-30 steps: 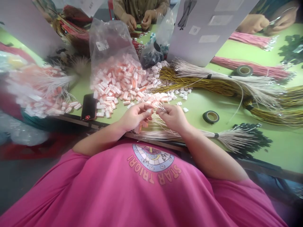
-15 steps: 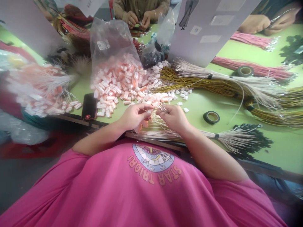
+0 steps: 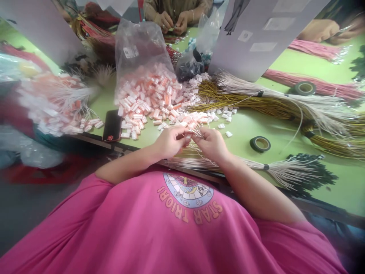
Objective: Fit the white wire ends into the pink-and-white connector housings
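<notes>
Above the table's front edge, my left hand is closed, thumb and fingers pinching a small white and orange plastic connector. Close beside it, my right hand is closed round several thin white wires, whose ends fan out toward my left fingertips. The fingertips of both hands almost meet, and whether a wire sits inside the connector is too small to tell. Just beyond my hands lies a big heap of white and orange connectors. A bundle of white wires runs beneath my right forearm.
A clear plastic bag stands over the heap, with a dark phone to its left. Black tape lies right of my hands, below yellow wire bundles. A pale divider rises behind. Across the table, a person's hands work.
My left hand has moved closer to the wires in my right hand. Orange connectors that showed below my left hand are now out of sight. The whole view has shifted slightly.
</notes>
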Demonstrator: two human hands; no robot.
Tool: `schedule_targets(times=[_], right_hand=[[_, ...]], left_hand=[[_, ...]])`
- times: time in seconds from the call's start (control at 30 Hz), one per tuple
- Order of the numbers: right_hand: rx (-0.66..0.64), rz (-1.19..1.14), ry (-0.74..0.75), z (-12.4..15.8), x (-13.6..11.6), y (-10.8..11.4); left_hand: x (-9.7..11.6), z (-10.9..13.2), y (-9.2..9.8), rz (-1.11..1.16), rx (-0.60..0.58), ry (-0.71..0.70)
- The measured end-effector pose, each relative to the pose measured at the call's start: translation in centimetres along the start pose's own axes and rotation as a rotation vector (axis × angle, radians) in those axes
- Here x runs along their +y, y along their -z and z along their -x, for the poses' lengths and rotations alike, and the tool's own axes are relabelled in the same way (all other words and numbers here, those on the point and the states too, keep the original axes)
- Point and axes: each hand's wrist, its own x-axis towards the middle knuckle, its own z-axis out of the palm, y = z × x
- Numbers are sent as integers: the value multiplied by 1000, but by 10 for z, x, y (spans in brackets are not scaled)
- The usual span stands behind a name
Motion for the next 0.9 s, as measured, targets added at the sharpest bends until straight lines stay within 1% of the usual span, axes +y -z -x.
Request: schedule_targets(times=[0.1,0.17,0.2,0.27,0.33,0.37,0.4,0.43,0.47,0.5,0.53,0.57,0.63,0.7,0.8,0.9], right_hand=[[-4,-13,0,-1,2,1],[-26,-72,26,-2,4,3],[-42,-111,41,-3,5,4],[-74,-199,64,-6,9,7],[-65,-307,74,-10,13,9],[-40,-367,71,-12,16,10],[-7,-428,60,-13,18,11],[16,-485,40,-15,20,12],[26,-538,15,-16,22,12],[15,-582,-9,-17,23,12],[-11,-617,-28,-17,23,12],[-44,-644,-41,-17,23,12],[-92,-669,-61,-17,22,12],[-102,-638,-80,-16,21,12],[-101,-544,-80,-15,19,12],[-128,-464,-58,-14,17,12]], left_hand=[[2,1,0,-32,-28,-6],[2,1,4,-60,-44,-46],[2,1,6,-102,-42,-99],[1,0,16,-238,-18,-258],[-2,-3,30,-400,49,-390],[-4,-5,38,-487,108,-410],[-7,-7,46,-583,178,-391],[-12,-10,55,-683,246,-334],[-16,-13,62,-780,296,-248],[-21,-16,68,-869,312,-148],[-26,-19,73,-940,301,-49],[-31,-21,76,-992,265,33],[-40,-26,77,-1038,197,125],[-47,-29,77,-1028,184,132],[-53,-31,80,-949,190,90],[-49,-26,84,-851,231,48]])
